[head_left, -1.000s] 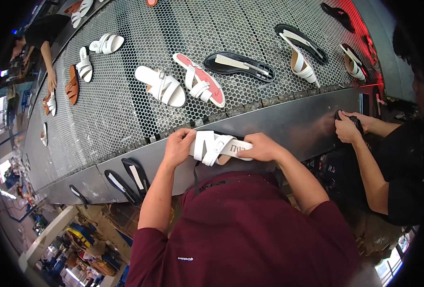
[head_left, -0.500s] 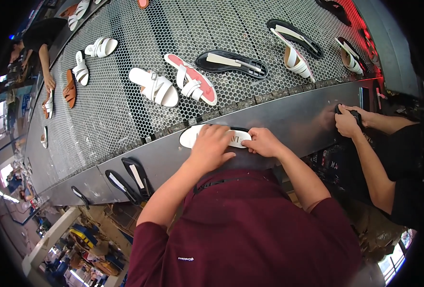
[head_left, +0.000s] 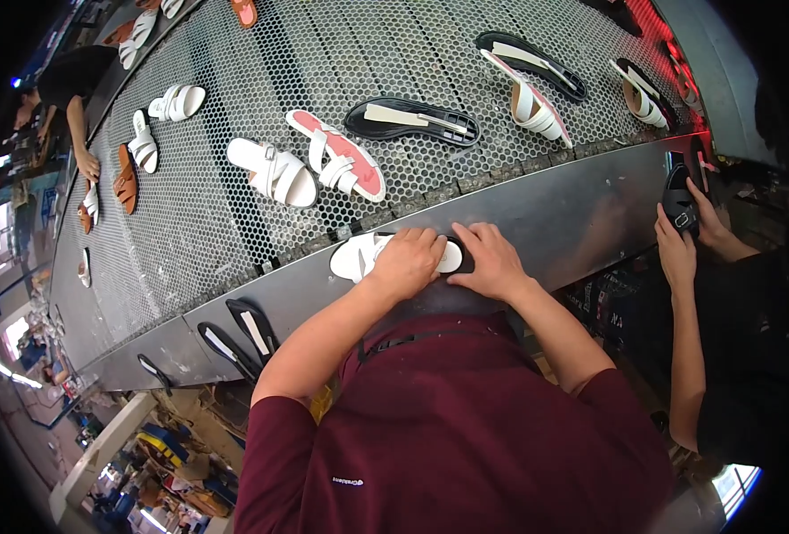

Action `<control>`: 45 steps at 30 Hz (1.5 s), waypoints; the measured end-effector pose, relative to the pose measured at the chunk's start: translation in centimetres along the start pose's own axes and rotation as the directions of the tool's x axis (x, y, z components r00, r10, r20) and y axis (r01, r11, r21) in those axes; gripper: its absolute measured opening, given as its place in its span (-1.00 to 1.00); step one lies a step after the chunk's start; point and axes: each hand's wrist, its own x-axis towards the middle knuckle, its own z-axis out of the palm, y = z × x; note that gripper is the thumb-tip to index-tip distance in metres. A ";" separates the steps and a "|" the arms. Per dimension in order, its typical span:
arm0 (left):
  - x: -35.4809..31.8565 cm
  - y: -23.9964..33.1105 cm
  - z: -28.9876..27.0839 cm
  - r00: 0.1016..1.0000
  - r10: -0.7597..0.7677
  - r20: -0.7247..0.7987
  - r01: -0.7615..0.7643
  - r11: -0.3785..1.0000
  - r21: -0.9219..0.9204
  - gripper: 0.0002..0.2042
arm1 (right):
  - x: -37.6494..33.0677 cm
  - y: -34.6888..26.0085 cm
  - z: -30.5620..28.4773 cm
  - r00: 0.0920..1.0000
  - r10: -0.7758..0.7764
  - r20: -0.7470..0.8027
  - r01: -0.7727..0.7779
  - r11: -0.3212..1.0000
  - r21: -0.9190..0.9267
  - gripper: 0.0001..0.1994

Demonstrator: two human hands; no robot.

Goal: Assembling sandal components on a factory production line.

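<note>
A white strappy sandal [head_left: 348, 260] lies along the metal ledge in front of me, with a black sole edge showing at its right end. Its straps are toward the left end, partly behind my fingers. My left hand [head_left: 407, 265] is closed over the sandal's middle, the fingers curled across the footbed. At the right end my right hand [head_left: 494, 263] grips the sandal's tip between thumb and fingers. Both hands hide much of the footbed between them.
Beyond the ledge, a mesh conveyor [head_left: 234, 71] carries white sandals [head_left: 274, 173], a pink-bottomed upper [head_left: 346, 165], a black sole [head_left: 412, 122] and brown sandals [head_left: 126, 181]. Black soles [head_left: 252, 327] lean at the ledge's left. At right, a co-worker's hands hold a black sandal [head_left: 679, 203].
My right hand has opened wider around the sandal's right end, and the left fingers have curled. The straps now show more. Items on the conveyor have shifted slightly left.
</note>
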 end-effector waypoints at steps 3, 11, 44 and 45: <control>0.3 0.0 -0.3 1.000 0.011 0.001 -0.011 0.999 -0.045 -0.45 | 0.0 1.1 0.7 0.995 -0.049 0.091 0.055 0.996 -0.072 -0.37; 0.0 0.0 -3.2 0.998 -0.015 -0.066 0.006 0.992 -0.127 -0.46 | 0.9 0.5 -1.0 0.979 0.033 0.202 -0.134 0.850 0.509 -0.36; 3.9 0.4 -5.4 0.972 -0.232 0.019 0.224 0.910 -0.349 -0.41 | 2.2 3.1 -4.0 0.951 0.105 0.291 -0.290 0.630 0.720 -0.66; 4.5 -0.1 -5.9 0.936 -0.267 0.228 0.341 0.845 -0.412 -0.47 | 2.6 3.3 -3.9 0.946 0.090 0.310 -0.299 0.607 0.736 -0.66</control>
